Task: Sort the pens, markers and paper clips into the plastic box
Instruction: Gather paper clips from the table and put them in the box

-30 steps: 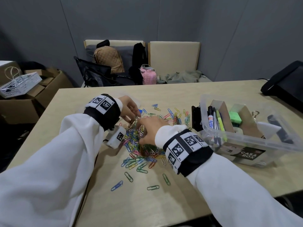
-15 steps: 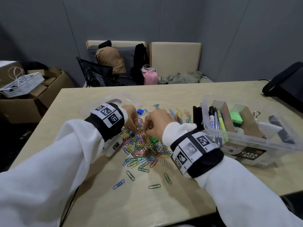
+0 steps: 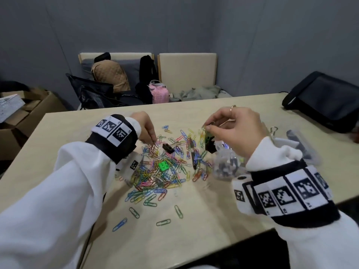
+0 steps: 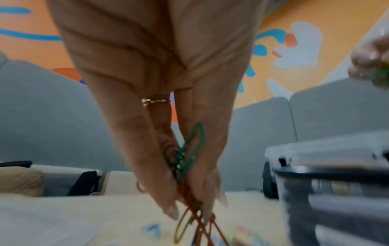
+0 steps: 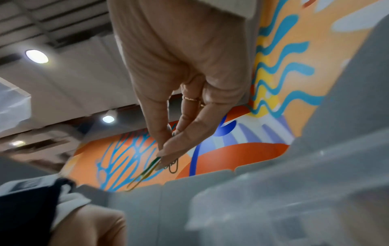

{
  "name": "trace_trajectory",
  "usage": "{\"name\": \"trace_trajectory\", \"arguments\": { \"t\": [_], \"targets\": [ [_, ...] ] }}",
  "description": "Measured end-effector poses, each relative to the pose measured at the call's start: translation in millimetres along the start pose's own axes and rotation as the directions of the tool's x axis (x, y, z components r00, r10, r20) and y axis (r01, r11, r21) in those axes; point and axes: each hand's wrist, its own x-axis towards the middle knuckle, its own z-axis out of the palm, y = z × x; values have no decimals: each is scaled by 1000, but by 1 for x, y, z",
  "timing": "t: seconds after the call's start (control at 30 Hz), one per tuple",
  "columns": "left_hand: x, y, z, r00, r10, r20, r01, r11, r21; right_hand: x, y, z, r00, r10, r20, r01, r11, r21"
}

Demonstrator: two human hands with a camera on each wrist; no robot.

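Beyond the pale wooden table (image 3: 242, 206) stand two beige chairs (image 3: 187, 69) against a grey wall (image 3: 194, 26). On and around the left chair sit a tan quilted backpack (image 3: 110, 75), a black bag (image 3: 91, 94) and a small pink bag (image 3: 160, 95); a grey-green cloth (image 3: 196, 93) lies on the right seat. Cardboard boxes (image 3: 29, 105) stand at far left, a white basket (image 3: 9, 101) on them. A black case (image 3: 322, 100) rests on the table's far right corner

Both arms wear loose white sleeves (image 3: 58, 191). Each wrist carries a black band (image 3: 114, 136) with a white strip of square black-and-white code markers (three show on the left). A thin gold ring (image 4: 155, 101) sits on each hand.
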Motion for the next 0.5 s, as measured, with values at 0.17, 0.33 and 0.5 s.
{"name": "trace_trajectory", "arguments": {
  "t": [0.17, 0.33, 0.5],
  "targets": [
    [-1, 31, -18, 988, 137, -73, -147, 977, -156, 3, 18, -42, 994, 102, -50, -89, 971, 220],
    [-6, 76, -33, 952, 295, -78, -305, 907, -291, 5, 25, -81, 981, 142, -130, -96, 946, 309],
    [-6, 127, -33, 907, 421, -6, -368, 786, -497, 5, 42, -110, 966, 190, -176, -135, 949, 286]
  ]
}}
